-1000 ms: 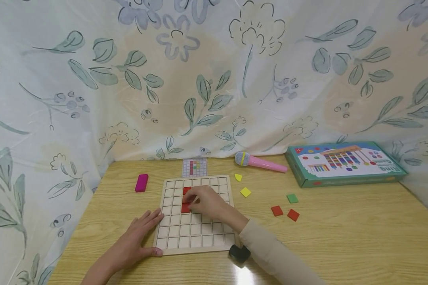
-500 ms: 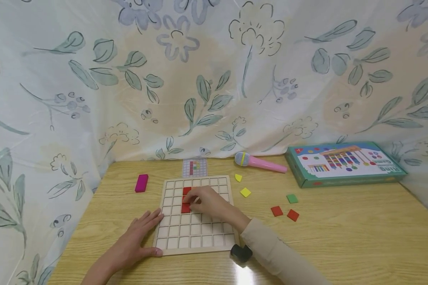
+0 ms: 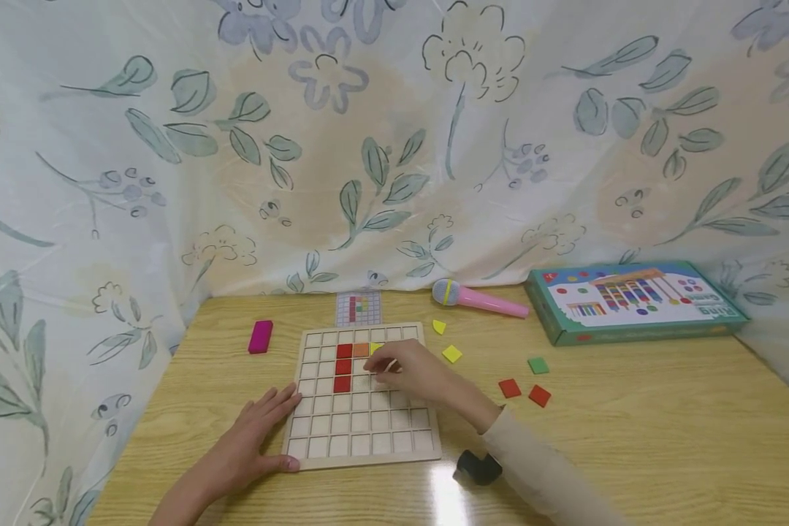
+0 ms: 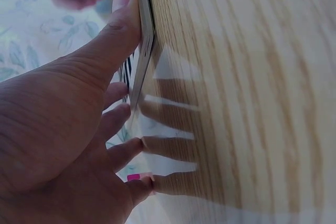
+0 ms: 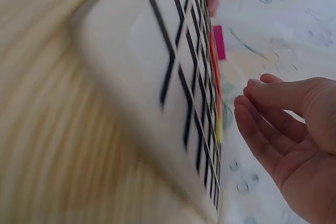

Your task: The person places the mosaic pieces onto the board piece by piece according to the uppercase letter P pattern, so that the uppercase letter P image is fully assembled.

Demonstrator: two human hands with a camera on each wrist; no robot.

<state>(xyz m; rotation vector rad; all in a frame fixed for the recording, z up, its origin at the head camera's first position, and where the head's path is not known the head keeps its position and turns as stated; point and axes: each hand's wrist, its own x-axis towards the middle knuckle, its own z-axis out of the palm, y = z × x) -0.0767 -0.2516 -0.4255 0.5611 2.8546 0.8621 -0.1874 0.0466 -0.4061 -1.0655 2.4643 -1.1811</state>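
hovering over the board with right grip, holding nothing tbh | seeing red tiles just left, lined near-to-far

One wooden grid board, pale, laid flat, its left edge touched by the left hand. Three red square tiles seated in one column; one orange tile beside the topmost; one yellow tile next, partly covered by the right hand, shape uncertain.

The board is pale beige, dark-gridded.
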